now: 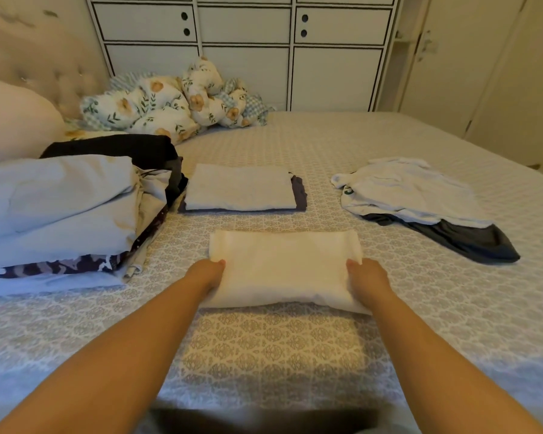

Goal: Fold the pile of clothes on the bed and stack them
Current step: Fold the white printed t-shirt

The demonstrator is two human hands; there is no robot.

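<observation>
Left hand and right hand grasp the folded white garment at frame centre by opposite side edges, apparently to lift it flat onto the stack above.

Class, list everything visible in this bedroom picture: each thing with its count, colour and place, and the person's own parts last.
Folded cream garment: one, bed centre, held at both ends.
Folded stack: one, white on dark purple, beyond it.
Unfolded clothes: two, white over dark grey, right.
Bedding pile: one, pale blue and black, left.
Floral duvet: one, by the headboard.
Bed: one, grey-patterned cover.
Cabinets: white, behind.
Left hand: grips garment.
Right hand: grips garment.
</observation>
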